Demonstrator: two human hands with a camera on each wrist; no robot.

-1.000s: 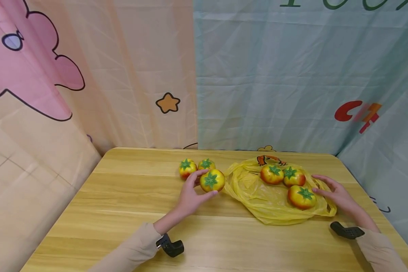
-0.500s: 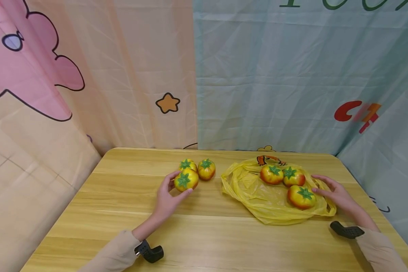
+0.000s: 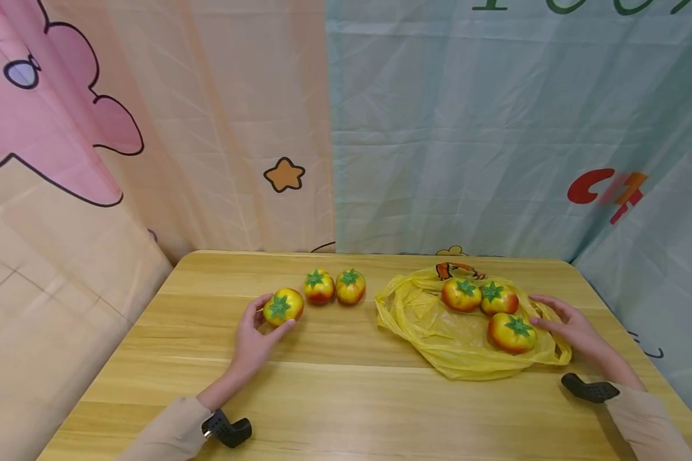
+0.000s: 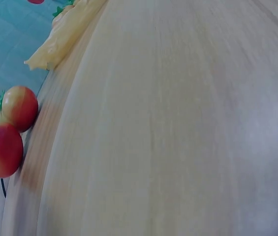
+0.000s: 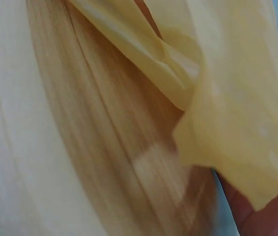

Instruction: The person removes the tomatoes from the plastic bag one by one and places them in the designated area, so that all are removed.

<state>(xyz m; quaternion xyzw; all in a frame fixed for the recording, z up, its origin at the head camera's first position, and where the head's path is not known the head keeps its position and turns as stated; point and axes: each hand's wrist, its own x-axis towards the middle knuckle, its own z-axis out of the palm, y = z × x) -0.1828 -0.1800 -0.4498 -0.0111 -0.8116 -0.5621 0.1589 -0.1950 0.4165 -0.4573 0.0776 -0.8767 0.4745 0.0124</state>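
My left hand holds a yellow-red tomato with a green leafy top between thumb and fingers, left of two more tomatoes. Those two, one tomato and another tomato, stand side by side at the table's back. A thin yellow plastic bag lies spread on the right, with three tomatoes on it. At the bag's right edge, my right hand stretches its fingers forward, thumb near the closest tomato. Loose bag film hangs before the right palm in the right wrist view, hiding part of it.
The wooden table ends close behind the tomatoes and the bag. Printed cloth hangs at the back and down both sides. A black wrist device sits on the left sleeve, another black device by the right.
My left hand has carried its tomato leftward, from beside the bag, across in front of the two standing tomatoes, to their left. The right hand, bag and its tomatoes stay nearly still.
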